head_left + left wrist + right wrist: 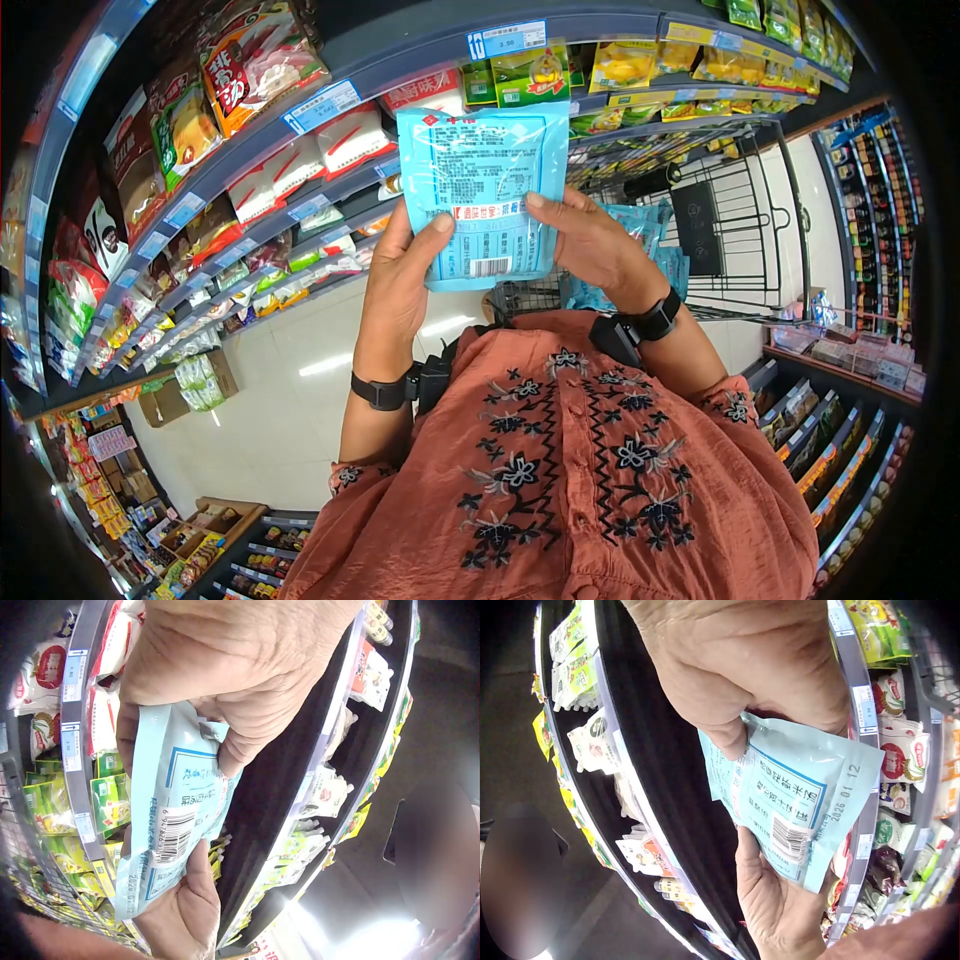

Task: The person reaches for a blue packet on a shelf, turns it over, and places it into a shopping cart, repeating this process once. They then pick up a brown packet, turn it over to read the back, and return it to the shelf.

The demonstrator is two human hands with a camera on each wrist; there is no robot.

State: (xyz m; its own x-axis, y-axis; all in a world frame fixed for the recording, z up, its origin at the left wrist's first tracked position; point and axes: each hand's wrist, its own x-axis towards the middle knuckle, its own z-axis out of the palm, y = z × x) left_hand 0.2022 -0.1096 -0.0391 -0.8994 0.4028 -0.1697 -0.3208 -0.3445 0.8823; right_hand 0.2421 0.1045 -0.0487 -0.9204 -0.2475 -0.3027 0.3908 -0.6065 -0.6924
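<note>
A light-blue plastic pouch [487,240] is held upright in front of the chest, its printed back with a barcode facing the wearer. My left hand [402,262] grips its left edge, thumb on the printed face and fingers behind it. On the opposite edge my right hand [603,250] pinches it the same way, with the thumb on the red-and-white text band. Both wrist views show the pouch [176,817] between the two thumbs; in the right wrist view a date is stamped along one end of the pouch [847,787]. Most of the fingers are hidden behind it.
A wire shopping cart [745,215] stands beyond the right hand, with similar blue pouches [672,262] and a black panel [697,228] in it. Shelves of bagged goods [262,65] curve along the left and front. A cardboard box [225,378] sits on the pale floor [290,400].
</note>
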